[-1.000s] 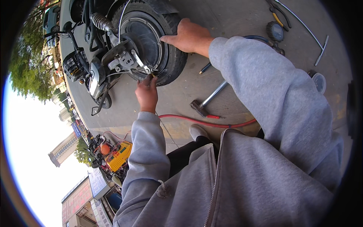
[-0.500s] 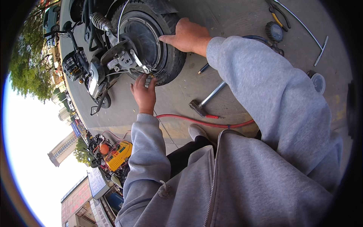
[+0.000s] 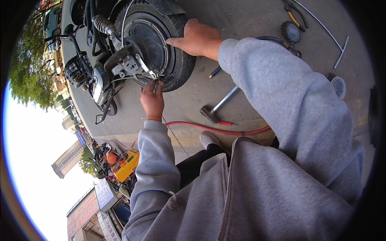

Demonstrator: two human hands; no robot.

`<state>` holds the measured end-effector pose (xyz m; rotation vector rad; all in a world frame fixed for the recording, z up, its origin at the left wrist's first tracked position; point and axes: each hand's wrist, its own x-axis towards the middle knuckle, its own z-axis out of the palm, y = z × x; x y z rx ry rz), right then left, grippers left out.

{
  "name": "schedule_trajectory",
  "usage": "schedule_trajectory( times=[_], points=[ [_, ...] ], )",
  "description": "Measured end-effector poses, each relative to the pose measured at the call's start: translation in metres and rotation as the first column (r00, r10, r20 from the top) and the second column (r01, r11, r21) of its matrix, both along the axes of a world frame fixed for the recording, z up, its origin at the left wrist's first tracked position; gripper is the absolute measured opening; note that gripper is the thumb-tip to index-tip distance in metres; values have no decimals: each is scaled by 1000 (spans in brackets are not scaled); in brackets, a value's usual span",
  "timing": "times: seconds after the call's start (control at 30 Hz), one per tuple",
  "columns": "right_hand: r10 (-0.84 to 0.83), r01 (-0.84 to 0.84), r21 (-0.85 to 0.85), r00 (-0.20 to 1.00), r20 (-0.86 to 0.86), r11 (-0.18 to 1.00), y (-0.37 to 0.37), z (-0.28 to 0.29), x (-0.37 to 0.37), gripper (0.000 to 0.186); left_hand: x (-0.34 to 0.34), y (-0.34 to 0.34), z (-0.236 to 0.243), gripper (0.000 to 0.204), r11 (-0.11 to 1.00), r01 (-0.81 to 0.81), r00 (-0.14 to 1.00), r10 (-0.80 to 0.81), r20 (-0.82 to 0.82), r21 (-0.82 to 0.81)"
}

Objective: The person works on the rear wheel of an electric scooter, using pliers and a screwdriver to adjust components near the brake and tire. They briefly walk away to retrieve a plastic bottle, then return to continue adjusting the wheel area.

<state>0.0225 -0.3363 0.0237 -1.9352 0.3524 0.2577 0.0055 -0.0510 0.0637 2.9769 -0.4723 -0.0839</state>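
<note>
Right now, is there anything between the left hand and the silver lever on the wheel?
Nothing visible stands between them: the left hand has its fingertips at the lever's lower end. The right hand is apart, at the tyre.

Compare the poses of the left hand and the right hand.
The left hand is near the metal lever; the right hand is at the tyre. The left hand's fingers point up the picture; the right hand's thumb points left. Both are bare, with grey cuffs.
</note>
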Motion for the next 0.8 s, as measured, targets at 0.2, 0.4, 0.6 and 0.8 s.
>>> schedule_trajectory(
  times=[0.2,0.4,0.6,0.8],
  points=[
    [-4,4,17,1000,-23,1000,1,0,0,88,-1,-2,2,27,999,9,1000,-10,-9,-46],
    [-19,19,7,1000,-8,1000,4,-2,1,89,-1,-3,1,26,999,30,1000,-30,5,-40],
    [-15,15,4,1000,-2,1000,4,-2,0,89,-1,-4,1,25,999,31,1000,-30,9,-40],
    [0,0,-2,1000,10,1000,3,-2,0,90,-2,-6,3,25,998,35,999,-35,11,-43]
  ],
)
